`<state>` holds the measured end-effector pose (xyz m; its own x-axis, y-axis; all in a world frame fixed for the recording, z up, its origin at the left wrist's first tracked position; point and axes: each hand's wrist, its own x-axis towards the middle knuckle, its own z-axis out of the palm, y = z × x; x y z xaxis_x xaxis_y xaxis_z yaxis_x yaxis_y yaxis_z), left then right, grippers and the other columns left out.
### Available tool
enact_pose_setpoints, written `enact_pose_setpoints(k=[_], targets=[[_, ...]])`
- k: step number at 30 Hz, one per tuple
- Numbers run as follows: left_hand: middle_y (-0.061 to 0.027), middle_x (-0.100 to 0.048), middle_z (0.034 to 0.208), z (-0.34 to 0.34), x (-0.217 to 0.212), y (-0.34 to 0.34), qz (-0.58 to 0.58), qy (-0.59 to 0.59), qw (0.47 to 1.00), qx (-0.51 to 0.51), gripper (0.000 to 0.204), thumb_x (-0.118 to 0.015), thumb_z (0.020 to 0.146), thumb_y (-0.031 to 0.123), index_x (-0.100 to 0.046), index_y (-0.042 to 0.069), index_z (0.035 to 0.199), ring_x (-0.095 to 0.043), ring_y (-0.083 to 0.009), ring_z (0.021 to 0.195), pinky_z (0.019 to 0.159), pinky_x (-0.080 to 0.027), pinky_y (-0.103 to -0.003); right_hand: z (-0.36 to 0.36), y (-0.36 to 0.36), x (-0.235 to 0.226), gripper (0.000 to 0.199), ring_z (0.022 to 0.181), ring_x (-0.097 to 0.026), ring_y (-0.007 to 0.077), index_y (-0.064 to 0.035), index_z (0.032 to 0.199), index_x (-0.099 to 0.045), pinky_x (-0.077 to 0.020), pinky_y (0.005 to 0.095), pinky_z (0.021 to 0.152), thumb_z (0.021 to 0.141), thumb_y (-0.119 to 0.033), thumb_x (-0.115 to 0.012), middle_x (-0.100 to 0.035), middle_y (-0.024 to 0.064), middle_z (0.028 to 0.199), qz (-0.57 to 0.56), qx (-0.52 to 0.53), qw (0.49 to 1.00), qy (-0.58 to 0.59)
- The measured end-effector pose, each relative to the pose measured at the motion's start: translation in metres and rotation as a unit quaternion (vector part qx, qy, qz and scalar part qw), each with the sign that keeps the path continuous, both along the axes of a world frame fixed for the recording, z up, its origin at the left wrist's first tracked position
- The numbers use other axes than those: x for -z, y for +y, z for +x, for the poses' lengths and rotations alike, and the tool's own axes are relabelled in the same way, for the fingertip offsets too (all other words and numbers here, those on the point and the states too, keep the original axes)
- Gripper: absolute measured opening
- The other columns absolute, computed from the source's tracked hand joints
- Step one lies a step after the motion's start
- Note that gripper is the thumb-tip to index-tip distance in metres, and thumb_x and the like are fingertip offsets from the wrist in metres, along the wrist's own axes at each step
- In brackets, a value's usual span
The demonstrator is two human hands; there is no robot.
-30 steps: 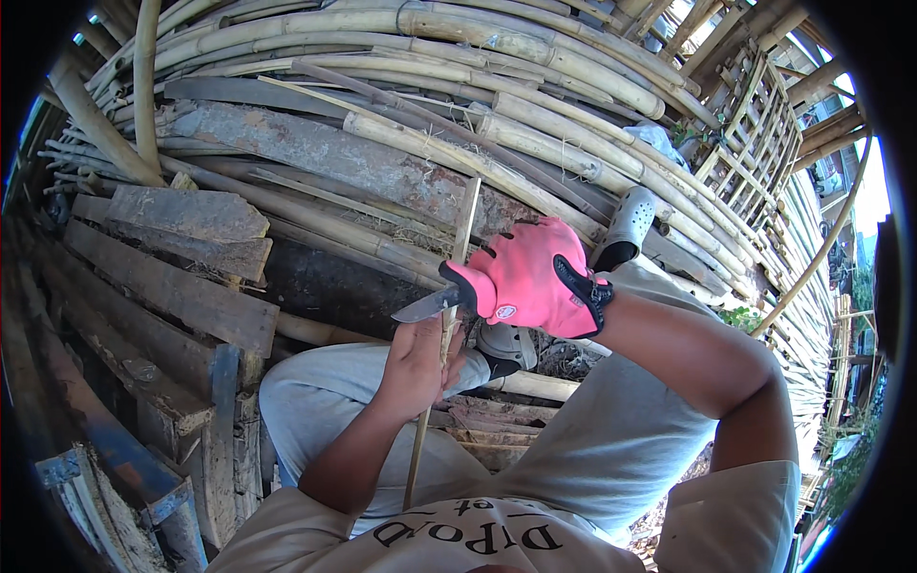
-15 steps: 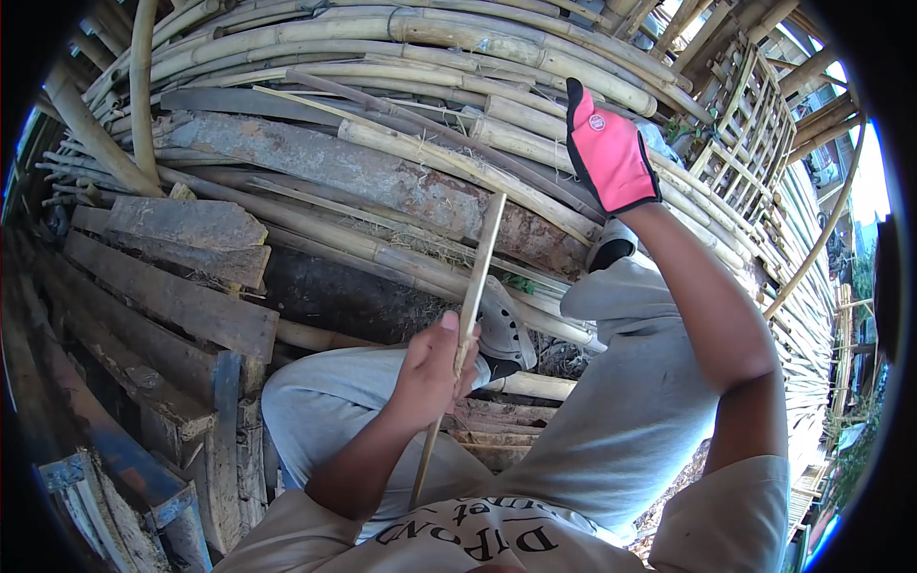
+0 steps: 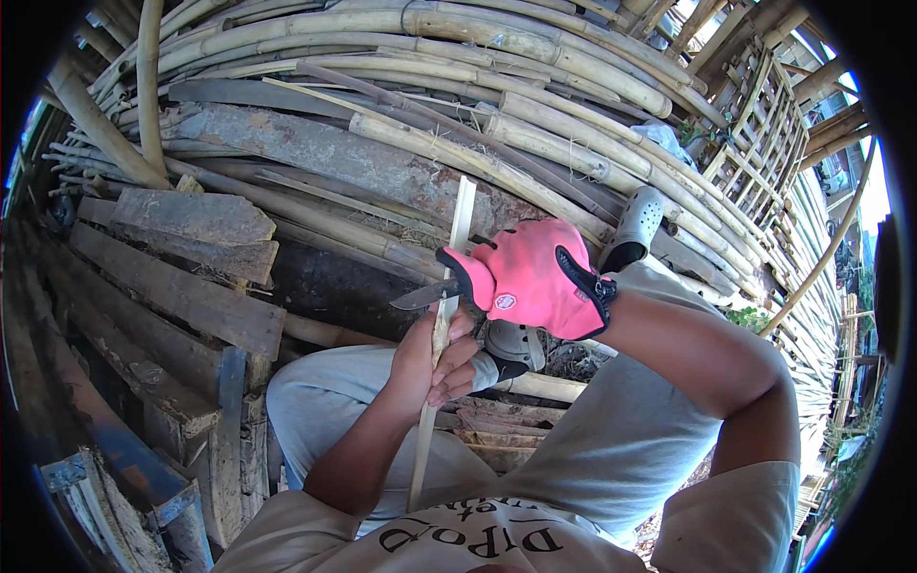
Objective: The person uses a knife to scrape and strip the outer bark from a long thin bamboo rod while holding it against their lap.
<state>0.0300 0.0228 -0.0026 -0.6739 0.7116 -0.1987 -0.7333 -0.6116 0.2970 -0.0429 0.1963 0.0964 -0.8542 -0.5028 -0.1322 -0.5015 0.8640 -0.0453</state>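
Note:
My bare left hand (image 3: 435,368) is wrapped round a long, pale bamboo strip (image 3: 460,224), which stands nearly upright before me with its lower end at my shirt. In a pink glove with black trim, my right hand (image 3: 535,277) is closed on a knife whose handle is hidden in the fist. The dark knife blade (image 3: 425,295) points left and lies across the strip just above my left fingers. The gloved thumb rests close to the strip, above the blade.
Stacked bamboo poles (image 3: 516,43) stretch across the far side. A rusty metal beam (image 3: 287,143) lies in front of them. Rough wooden planks (image 3: 177,286) are piled at the left, and a bamboo lattice (image 3: 759,134) leans at the far right. My grey clogs (image 3: 642,218) rest among the poles.
My right hand has swung from the far right down and left to the strip, and the knife blade now shows across it. My left hand still grips the strip.

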Motion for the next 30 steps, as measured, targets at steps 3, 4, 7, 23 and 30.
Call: enact_pose_setpoints(k=[3, 4, 7, 23, 30], targets=[[0.0043, -0.032, 0.048, 0.007, -0.006, 0.003, -0.031, 0.002, 1.000, 0.004, 0.041, -0.019, 0.108, 0.048, -0.040, 0.017, 0.089, -0.026, -0.0082, 0.028, 0.027, -0.023, -0.022, -0.001, 0.004, 0.001, 0.023, 0.072, -0.068, 0.0290, -0.0197, 0.090, -0.071, -0.0497, 0.0460, 0.061, 0.077, -0.039, -0.069, -0.067, 0.0058, 0.074, 0.028, -0.008, 0.999, -0.028], [0.0045, -0.031, 0.048, 0.008, -0.008, 0.004, -0.036, 0.005, 0.999, 0.009, 0.042, -0.019, 0.108, 0.048, -0.040, 0.018, 0.089, -0.026, -0.0080, 0.027, 0.027, -0.023, -0.022, -0.001, 0.005, 0.000, 0.024, 0.073, -0.068, 0.0285, -0.0219, 0.090, -0.071, -0.0488, 0.0461, 0.062, 0.076, -0.040, -0.069, -0.067, 0.0045, 0.075, 0.053, -0.039, 0.998, 0.011], [0.0051, -0.031, 0.048, 0.008, -0.008, 0.007, -0.066, -0.002, 0.998, 0.000, 0.043, -0.019, 0.108, 0.049, -0.040, 0.018, 0.087, -0.025, -0.0078, 0.027, 0.027, -0.022, -0.022, -0.007, 0.017, 0.015, 0.021, 0.070, -0.067, 0.0284, -0.0235, 0.090, -0.071, -0.0476, 0.0473, 0.060, 0.079, -0.040, -0.067, -0.066, 0.0029, 0.072, 0.033, -0.124, 0.986, 0.107], [0.0030, -0.032, 0.048, -0.013, -0.009, -0.013, -0.135, 0.034, 0.987, -0.079, 0.042, -0.028, 0.109, 0.046, -0.044, 0.013, 0.088, -0.026, -0.0077, 0.029, 0.030, -0.020, -0.023, -0.074, 0.068, -0.008, 0.034, 0.062, -0.062, 0.0335, -0.0113, 0.128, -0.063, -0.0512, 0.0407, 0.057, 0.096, -0.025, -0.058, -0.061, 0.0156, 0.071, -0.042, -0.092, 0.958, 0.269], [0.0010, -0.037, 0.050, -0.012, -0.007, -0.005, -0.192, 0.061, 0.973, -0.116, 0.041, -0.031, 0.109, 0.043, -0.047, 0.010, 0.092, -0.028, -0.0078, 0.032, 0.030, -0.021, -0.024, -0.028, 0.013, -0.006, 0.026, 0.067, -0.064, 0.0306, -0.0206, 0.114, -0.071, -0.0502, 0.0399, 0.057, 0.090, -0.028, -0.063, -0.063, 0.0142, 0.088, 0.037, -0.150, 0.987, 0.048]])
